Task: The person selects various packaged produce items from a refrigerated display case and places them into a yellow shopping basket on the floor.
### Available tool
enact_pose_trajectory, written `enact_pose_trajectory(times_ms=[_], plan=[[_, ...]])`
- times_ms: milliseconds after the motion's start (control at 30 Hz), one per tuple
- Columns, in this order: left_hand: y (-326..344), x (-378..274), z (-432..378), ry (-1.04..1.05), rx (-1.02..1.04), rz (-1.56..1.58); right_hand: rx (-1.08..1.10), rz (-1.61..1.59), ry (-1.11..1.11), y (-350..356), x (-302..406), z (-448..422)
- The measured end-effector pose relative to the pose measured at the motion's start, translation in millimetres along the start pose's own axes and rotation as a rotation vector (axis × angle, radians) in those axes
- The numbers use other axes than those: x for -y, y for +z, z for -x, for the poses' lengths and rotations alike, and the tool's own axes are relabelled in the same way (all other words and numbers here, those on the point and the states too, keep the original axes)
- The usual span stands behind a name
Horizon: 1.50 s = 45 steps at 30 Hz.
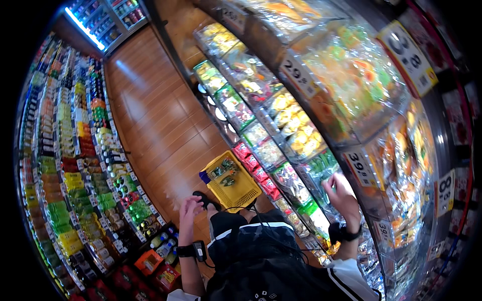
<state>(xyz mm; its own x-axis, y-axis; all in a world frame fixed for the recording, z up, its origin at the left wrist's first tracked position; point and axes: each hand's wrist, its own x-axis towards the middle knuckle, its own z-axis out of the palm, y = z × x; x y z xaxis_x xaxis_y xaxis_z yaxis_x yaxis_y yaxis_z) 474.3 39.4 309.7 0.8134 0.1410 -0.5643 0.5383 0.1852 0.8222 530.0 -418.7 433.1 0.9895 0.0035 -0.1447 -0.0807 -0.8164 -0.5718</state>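
My left hand hangs loosely bent in front of my body, left of a yellow plastic shopping basket, and nothing shows in it. In the basket lie a few small green packets. Over on the right, my right hand is raised beside the snack shelf with its fingers curled and no item visible in them. Nearest to it are green-packaged goods in a clear bin; whether the fingers touch them I cannot tell. Yellow wrapped snacks fill the adjoining bin.
Shelves of bottled drinks line the left side of the aisle. Clear bins of wrapped sweets with price tags jut out at upper right. Red snack bags sit low beside the basket. A lit drinks fridge closes the far end.
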Motion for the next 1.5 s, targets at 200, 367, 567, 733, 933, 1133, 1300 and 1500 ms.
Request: enact_pose_trajectory(times_ms=[200,367,567,733,933,1133,1300,1500], plan=[[-79,85,-18,-0.044,-0.097,-0.053,1.017,-0.378,-0.01,49,92,-7],[-120,243,-1,-0.264,0.048,-0.322,0.992,-0.559,0.258,224,48,-16],[-124,290,51,-0.531,-0.023,-0.136,0.951,-0.783,0.787,442,-77,-12],[-140,311,52,-0.509,-0.268,-0.167,0.723,-0.655,1.084,663,-199,-16],[-176,251,-73,-0.541,-0.137,-0.713,0.681,-0.617,1.097,877,-325,-52],[-223,269,-110,-0.623,-0.223,-0.855,0.19,-0.513,1.375,983,-295,-114],[-237,280,-141,-0.623,-0.248,-0.834,0.218,-0.781,1.345,1007,-368,-102],[-218,259,-131,-0.598,-0.239,-0.713,-0.011,-1.21,1.215,952,-316,-57]])
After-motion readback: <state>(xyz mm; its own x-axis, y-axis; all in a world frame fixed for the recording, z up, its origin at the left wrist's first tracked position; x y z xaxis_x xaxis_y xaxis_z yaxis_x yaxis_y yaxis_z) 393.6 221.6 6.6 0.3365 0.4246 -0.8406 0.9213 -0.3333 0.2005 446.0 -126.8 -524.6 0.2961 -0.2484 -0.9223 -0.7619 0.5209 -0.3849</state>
